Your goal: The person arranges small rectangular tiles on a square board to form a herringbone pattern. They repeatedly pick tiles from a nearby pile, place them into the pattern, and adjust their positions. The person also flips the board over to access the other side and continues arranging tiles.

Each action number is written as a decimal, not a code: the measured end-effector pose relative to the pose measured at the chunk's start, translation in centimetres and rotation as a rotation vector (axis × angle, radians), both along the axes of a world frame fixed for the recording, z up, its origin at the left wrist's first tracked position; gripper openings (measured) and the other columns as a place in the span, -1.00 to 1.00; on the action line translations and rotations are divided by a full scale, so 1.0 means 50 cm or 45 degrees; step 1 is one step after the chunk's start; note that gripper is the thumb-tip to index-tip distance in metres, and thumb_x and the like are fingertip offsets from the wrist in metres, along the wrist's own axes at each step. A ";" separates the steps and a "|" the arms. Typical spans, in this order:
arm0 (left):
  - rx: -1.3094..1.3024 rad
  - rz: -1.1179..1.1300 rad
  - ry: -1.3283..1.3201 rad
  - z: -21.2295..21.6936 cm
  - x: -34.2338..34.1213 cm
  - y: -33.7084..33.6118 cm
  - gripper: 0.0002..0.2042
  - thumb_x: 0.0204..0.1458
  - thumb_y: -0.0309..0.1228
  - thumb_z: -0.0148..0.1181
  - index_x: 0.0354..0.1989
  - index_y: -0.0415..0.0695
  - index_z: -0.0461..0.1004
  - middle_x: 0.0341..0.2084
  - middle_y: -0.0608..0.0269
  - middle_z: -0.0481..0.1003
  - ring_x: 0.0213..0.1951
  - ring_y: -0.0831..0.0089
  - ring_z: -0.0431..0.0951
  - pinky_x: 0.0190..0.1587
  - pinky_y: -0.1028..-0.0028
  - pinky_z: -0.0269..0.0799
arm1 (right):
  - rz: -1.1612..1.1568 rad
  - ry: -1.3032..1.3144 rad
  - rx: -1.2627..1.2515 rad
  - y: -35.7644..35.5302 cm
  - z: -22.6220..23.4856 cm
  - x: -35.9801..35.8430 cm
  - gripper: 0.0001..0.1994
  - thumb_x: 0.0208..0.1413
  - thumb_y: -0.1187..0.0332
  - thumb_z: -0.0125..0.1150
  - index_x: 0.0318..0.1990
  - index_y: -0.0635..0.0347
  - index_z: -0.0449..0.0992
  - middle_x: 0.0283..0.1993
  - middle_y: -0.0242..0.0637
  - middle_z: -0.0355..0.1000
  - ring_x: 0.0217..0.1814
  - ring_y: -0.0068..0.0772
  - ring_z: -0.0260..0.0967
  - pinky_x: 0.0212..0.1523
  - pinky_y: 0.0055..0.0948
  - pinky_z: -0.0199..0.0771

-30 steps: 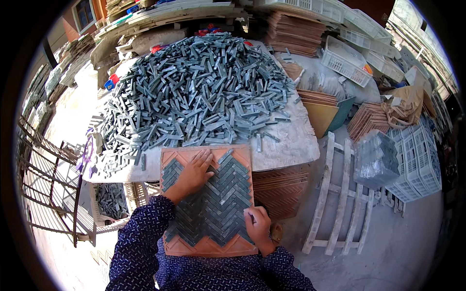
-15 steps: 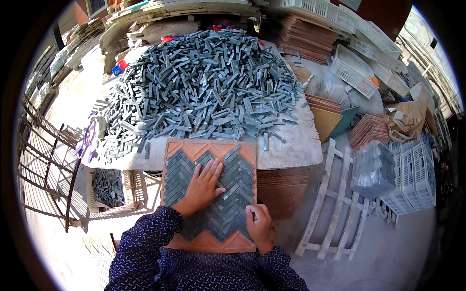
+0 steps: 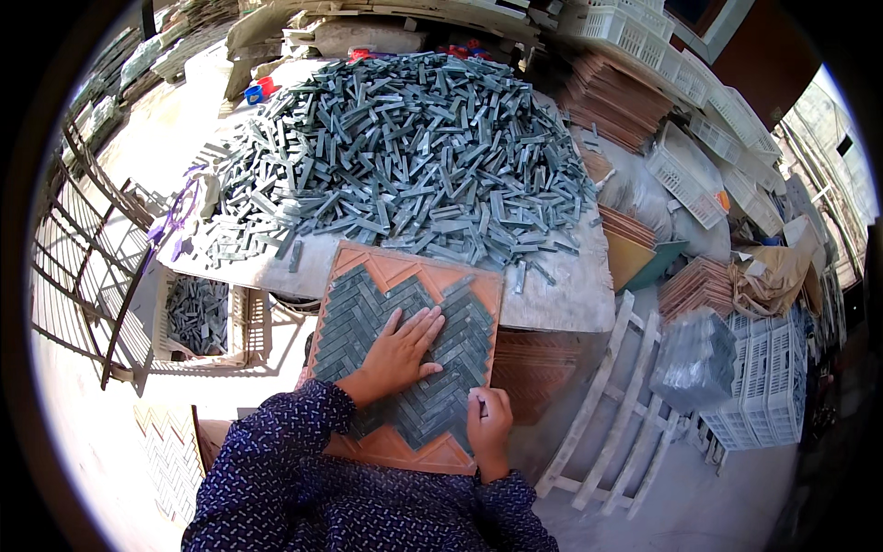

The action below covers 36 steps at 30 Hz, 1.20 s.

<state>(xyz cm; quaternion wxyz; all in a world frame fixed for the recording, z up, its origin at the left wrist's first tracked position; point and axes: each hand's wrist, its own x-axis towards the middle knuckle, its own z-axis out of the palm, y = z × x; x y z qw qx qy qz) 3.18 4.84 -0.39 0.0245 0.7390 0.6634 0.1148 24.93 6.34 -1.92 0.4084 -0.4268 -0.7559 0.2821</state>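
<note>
My left hand (image 3: 402,354) lies flat on rows of grey-green stone strips (image 3: 451,354), its fingers stretched out. The strips form a herringbone pattern in an orange-brown tray (image 3: 379,255) with a zigzag inner edge. Beside the tray's lower right edge, my right hand (image 3: 490,425) is closed. A small dark bit shows between its fingers, too hidden to name. Past the tray's far edge, a big heap of loose stone strips (image 3: 405,156) covers much of the pale table (image 3: 561,299).
A crate (image 3: 241,317) of stone pieces stands below the table's left side, near a curved metal rack (image 3: 115,304). Stacked orange trays (image 3: 533,368), a wooden pallet (image 3: 589,414) and white plastic crates (image 3: 759,386) are at the right. A wrapped tile stack (image 3: 696,359) sits by those crates.
The whole view has turned slightly, so the tray now looks tilted and further right. My left hand stays flat on the strips; my right hand stays closed at the tray's side.
</note>
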 end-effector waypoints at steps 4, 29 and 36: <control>-0.013 0.034 0.011 0.021 0.014 -0.024 -0.18 0.05 0.13 -0.04 0.37 -0.17 -0.04 0.37 0.14 0.00 0.38 0.25 -0.03 0.36 0.04 -0.22 | 0.001 -0.005 0.025 -0.003 -0.003 0.001 -0.92 0.03 0.52 0.18 -0.30 0.22 0.52 -0.34 -0.17 0.42 -0.37 -0.19 0.42 -0.38 -0.36 0.42; 0.127 0.247 -0.069 -0.006 -0.079 -0.051 -0.28 0.08 0.10 -0.05 0.33 -0.10 0.09 0.34 0.23 0.08 0.37 0.32 0.00 0.36 0.07 -0.22 | 0.014 -0.719 0.181 0.272 0.085 -0.218 -0.43 -0.11 0.13 0.36 0.05 0.20 0.37 -0.05 -0.09 0.41 0.05 -0.01 0.30 0.00 -0.13 0.34; 0.116 0.257 -0.117 0.001 -0.077 -0.057 -0.29 0.09 0.08 -0.04 0.32 -0.11 0.10 0.33 0.24 0.09 0.37 0.32 -0.01 0.37 0.07 -0.23 | 0.139 -0.619 0.188 0.308 0.056 -0.232 -0.53 -0.20 0.33 0.41 -0.06 0.16 0.44 -0.16 -0.19 0.42 -0.18 -0.15 0.38 -0.21 -0.29 0.40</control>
